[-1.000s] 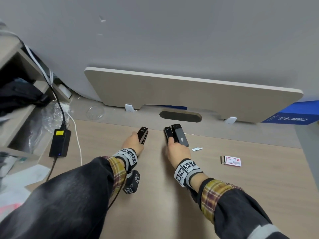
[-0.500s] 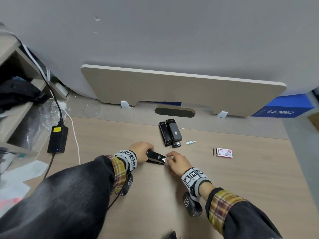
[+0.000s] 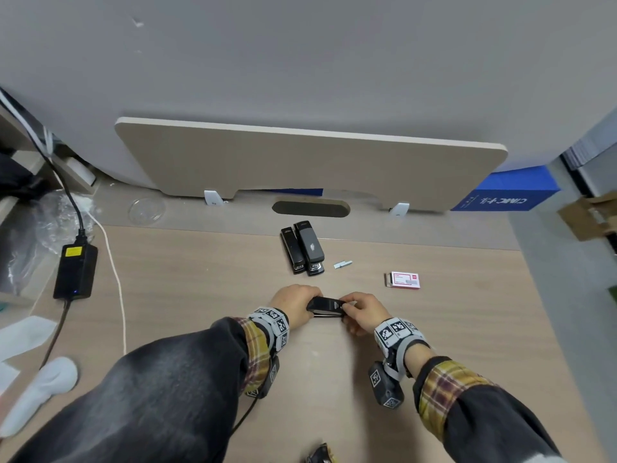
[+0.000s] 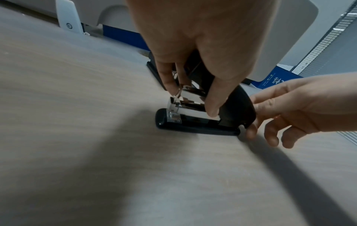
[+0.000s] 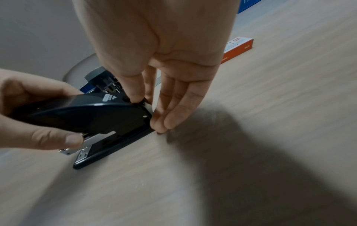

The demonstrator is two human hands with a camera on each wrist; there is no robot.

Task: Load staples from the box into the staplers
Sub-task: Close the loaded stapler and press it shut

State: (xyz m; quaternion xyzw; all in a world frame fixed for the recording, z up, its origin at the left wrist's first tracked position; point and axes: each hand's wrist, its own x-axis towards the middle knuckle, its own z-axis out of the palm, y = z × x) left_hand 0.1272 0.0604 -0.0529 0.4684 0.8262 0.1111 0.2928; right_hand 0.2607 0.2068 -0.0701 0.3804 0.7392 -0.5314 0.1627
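I see my left hand gripping the front of a black stapler lying on the desk, while my right hand pinches its rear end. Farther back lie two more staplers, loose staples and the staple box.

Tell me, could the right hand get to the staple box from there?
Probably yes. The staple box lies on the desk just beyond the right hand with nothing between, but that hand first must let go of the stapler.

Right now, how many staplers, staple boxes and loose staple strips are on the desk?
Staplers: 3, one held by the left hand and right hand, two side by side farther back.
Staple boxes: 1.
Loose staple strips: 1.
Total: 5.
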